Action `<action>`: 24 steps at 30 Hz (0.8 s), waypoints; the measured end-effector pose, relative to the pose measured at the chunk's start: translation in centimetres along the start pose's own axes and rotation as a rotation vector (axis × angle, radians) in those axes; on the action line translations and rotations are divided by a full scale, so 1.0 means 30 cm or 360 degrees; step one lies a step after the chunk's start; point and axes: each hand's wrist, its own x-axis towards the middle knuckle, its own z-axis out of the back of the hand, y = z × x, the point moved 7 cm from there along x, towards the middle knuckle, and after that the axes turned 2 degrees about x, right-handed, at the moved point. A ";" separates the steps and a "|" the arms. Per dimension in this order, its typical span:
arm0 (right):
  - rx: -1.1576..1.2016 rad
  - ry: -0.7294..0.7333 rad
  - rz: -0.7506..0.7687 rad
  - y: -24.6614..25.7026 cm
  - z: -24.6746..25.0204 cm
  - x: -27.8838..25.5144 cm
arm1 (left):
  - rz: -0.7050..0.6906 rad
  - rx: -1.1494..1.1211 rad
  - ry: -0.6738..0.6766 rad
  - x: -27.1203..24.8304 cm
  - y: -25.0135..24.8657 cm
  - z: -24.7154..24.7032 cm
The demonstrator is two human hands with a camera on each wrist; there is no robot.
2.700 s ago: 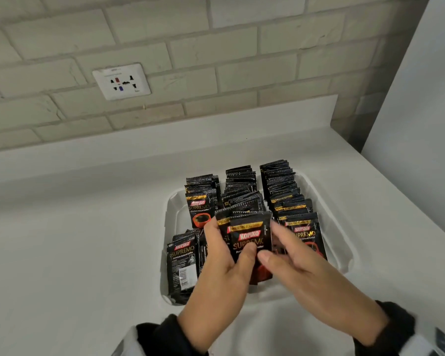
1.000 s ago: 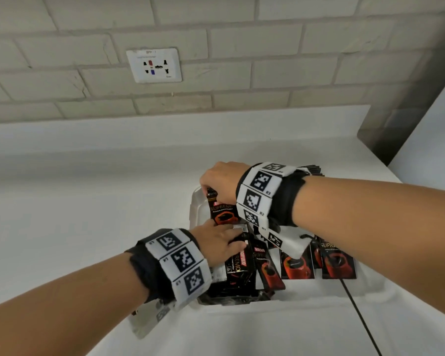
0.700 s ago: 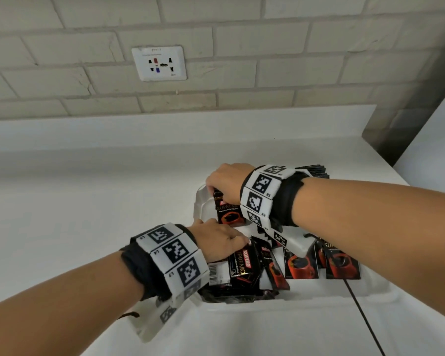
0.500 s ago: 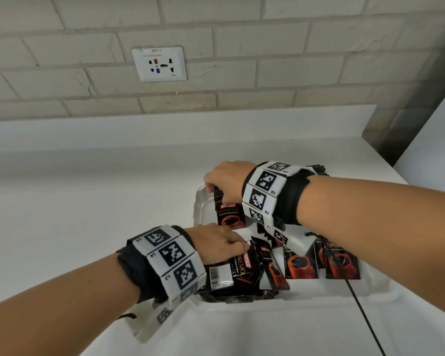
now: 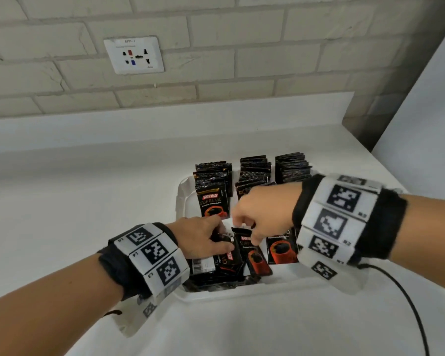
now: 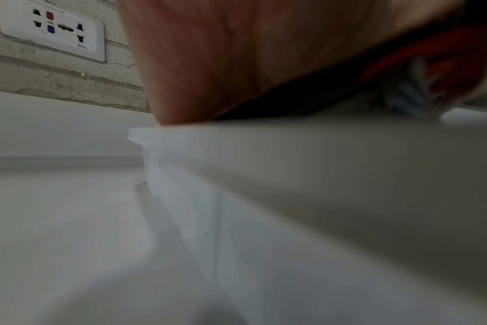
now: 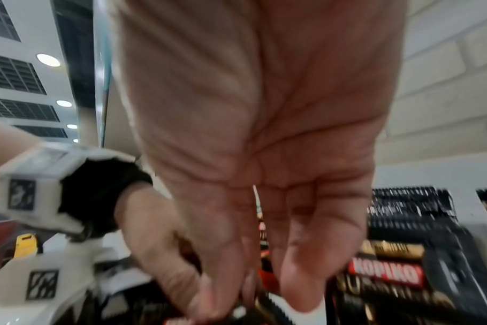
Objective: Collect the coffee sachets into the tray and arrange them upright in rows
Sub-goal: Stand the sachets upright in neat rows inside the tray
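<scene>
Moved: right hand (image 5: 265, 214) came from the tray's far left corner to its front, beside the left hand (image 5: 201, 240).
Right hand: pinches the top of one leaning sachet (image 5: 252, 253).
Left hand: fingers curled on the loose sachets (image 5: 224, 263) at the tray's front left.
Tray (image 5: 181, 199): on the bench (image 5: 75, 214).
Rows (image 5: 254, 170): three, upright at the tray's back.
</scene>
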 end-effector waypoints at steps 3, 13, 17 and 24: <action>0.0014 0.0011 -0.0027 0.007 -0.050 0.024 | 0.0015 -0.0023 -0.0022 0.003 0.005 -0.001; 0.0124 -0.0015 -0.0094 0.006 -0.095 0.091 | -0.0020 0.0080 0.0010 0.002 -0.003 0.000; 0.0191 -0.0095 -0.0038 -0.006 -0.067 0.086 | 0.0002 0.0142 0.0013 0.004 -0.001 0.004; 0.0412 -0.0235 -0.0016 -0.018 -0.012 0.068 | 0.0008 0.0003 0.0023 0.010 0.012 0.019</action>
